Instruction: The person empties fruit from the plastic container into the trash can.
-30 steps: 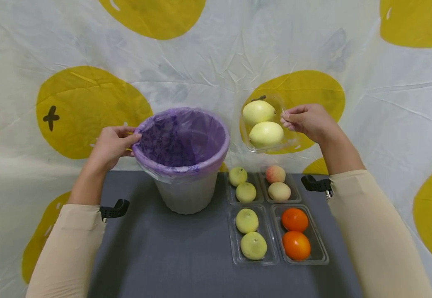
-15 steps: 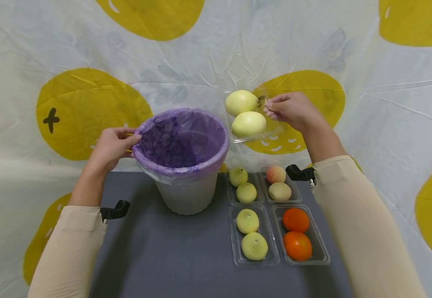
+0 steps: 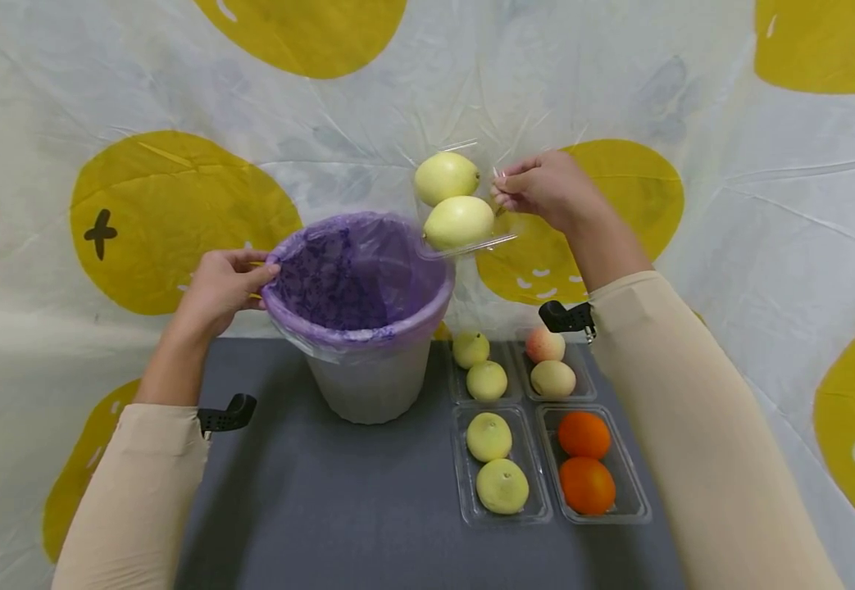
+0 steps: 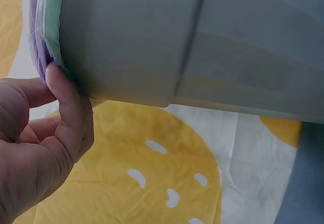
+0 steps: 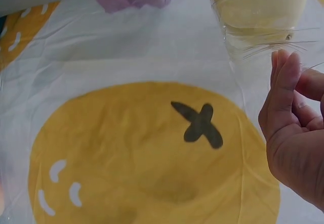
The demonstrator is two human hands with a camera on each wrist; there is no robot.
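Observation:
My left hand (image 3: 222, 288) pinches the left rim of a pale trash can (image 3: 371, 385) lined with a purple plastic bag (image 3: 416, 315). In the left wrist view, thumb and fingers clasp the folded bag edge over the rim. Up at the back right of the can, my right hand (image 3: 545, 190) pinches the right edge of a clear plastic tray (image 3: 497, 242). Two pale yellow oval fruits (image 3: 459, 222) lie in this tray, which is raised and overlaps the can's far right rim in the head view. The right wrist view shows one fruit (image 5: 258, 6) through the clear plastic, just beyond the fingertips.
Right of the can, several clear trays stand on the dark grey table (image 3: 338, 508). They hold yellow-green round fruits (image 3: 502, 486), peach-like fruits (image 3: 553, 378) and orange fruits (image 3: 587, 485). Behind hangs a white cloth (image 3: 368, 131) with yellow fruit prints.
My right hand has moved left and upward, carrying the clear tray with its two fruits from right of the trash can to its far right rim. The left hand has stayed put.

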